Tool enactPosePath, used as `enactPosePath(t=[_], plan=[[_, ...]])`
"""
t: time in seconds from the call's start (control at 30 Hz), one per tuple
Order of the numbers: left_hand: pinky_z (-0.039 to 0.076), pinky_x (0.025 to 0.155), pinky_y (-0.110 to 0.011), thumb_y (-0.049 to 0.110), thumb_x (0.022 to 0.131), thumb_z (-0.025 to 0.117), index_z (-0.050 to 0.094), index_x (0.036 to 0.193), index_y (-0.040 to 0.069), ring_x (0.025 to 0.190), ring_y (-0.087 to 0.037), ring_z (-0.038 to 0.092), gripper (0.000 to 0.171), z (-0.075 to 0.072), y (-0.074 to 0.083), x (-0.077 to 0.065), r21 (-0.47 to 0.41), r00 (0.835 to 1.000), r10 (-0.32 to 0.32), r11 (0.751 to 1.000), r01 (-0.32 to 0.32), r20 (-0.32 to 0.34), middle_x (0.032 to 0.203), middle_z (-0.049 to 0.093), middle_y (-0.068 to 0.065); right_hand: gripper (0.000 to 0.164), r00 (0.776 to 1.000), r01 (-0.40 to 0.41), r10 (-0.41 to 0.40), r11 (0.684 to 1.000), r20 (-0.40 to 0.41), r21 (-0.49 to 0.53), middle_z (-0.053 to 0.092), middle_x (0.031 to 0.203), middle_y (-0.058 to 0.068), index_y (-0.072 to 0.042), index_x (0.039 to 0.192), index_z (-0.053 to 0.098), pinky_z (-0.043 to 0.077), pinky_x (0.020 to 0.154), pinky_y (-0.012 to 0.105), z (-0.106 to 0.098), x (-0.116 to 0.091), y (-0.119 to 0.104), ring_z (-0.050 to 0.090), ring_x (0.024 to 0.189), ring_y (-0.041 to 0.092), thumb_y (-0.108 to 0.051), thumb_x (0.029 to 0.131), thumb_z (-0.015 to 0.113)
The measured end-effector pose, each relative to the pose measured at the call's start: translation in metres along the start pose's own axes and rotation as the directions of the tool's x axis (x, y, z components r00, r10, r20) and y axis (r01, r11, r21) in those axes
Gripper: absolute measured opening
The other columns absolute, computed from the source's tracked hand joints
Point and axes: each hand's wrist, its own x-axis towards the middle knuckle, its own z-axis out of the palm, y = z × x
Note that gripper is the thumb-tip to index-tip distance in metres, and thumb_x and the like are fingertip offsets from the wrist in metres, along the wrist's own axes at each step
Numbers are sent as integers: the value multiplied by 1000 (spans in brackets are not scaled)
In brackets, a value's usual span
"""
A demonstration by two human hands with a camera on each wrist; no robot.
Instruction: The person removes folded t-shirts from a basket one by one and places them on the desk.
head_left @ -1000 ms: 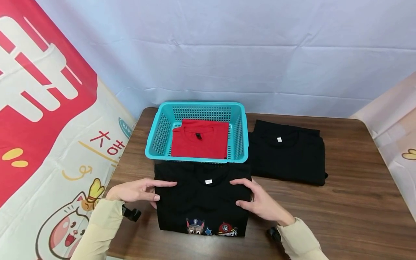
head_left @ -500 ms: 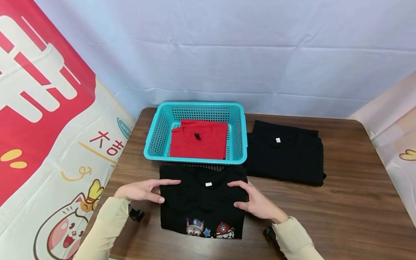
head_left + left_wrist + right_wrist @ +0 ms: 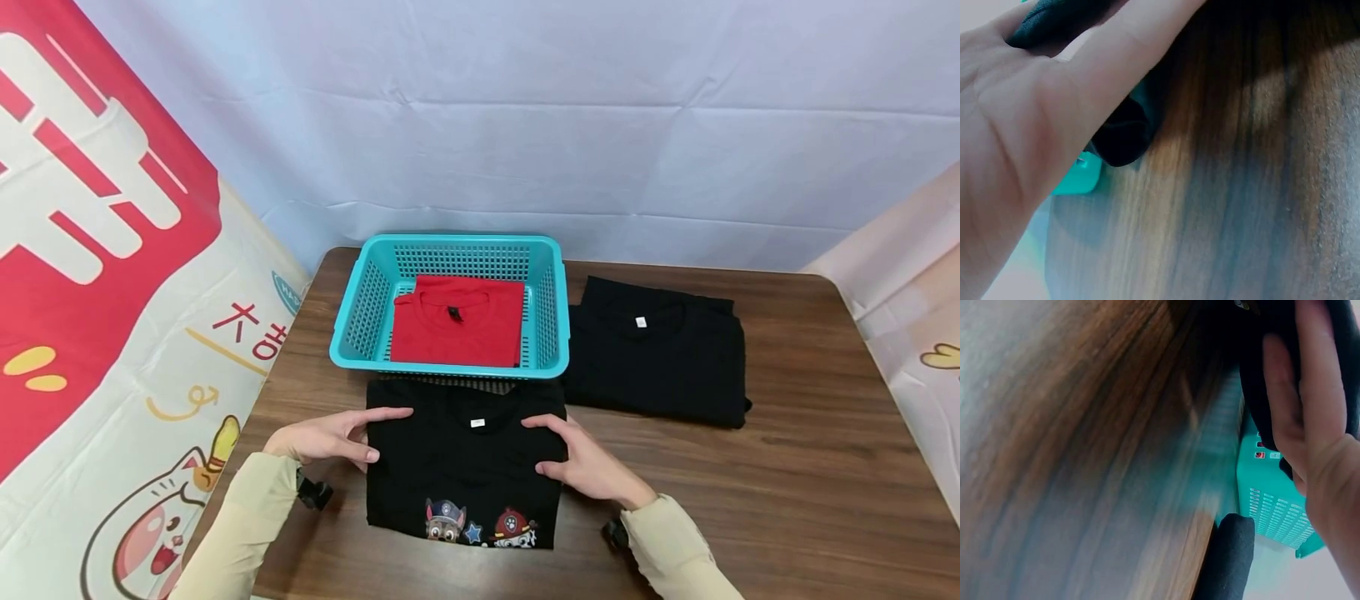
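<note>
A folded black T-shirt [image 3: 465, 467] with a white neck label and cartoon dog prints lies flat in front of the basket in the head view. At its left side edge my left hand [image 3: 326, 437] grips the cloth, thumb and index finger on top, other fingers mostly hidden. My right hand [image 3: 592, 462] holds the opposite edge in the same way. Dark cloth [image 3: 1125, 134] shows beyond the left thumb in the left wrist view. In the right wrist view, the fingers [image 3: 1322, 381] of the right hand lie against the black fabric.
Just behind the shirt stands a turquoise basket [image 3: 450, 372] with a folded red T-shirt [image 3: 465, 329] inside. Another folded black T-shirt [image 3: 652, 367] lies right of the basket on the wooden table [image 3: 795, 400]. A pale curtain [image 3: 525, 158] hangs behind.
Both hands have come slightly closer together, and the held shirt looks narrower. Its top edge has drawn back a little from the basket, baring some of the basket's front wall.
</note>
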Motion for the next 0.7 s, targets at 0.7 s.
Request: enactPosePath(t=[0.7], plan=[[59,69,-40,18,96,60,39,147,22,89,-21,65,56,4,-17,15,56,943,-189,976,211,-273,133,47,-15,52,989,-148,149,982,-2,-117,56,120,10,-15,131,53,42,94,46,1,8,6,50,111,26,-6,83,71]])
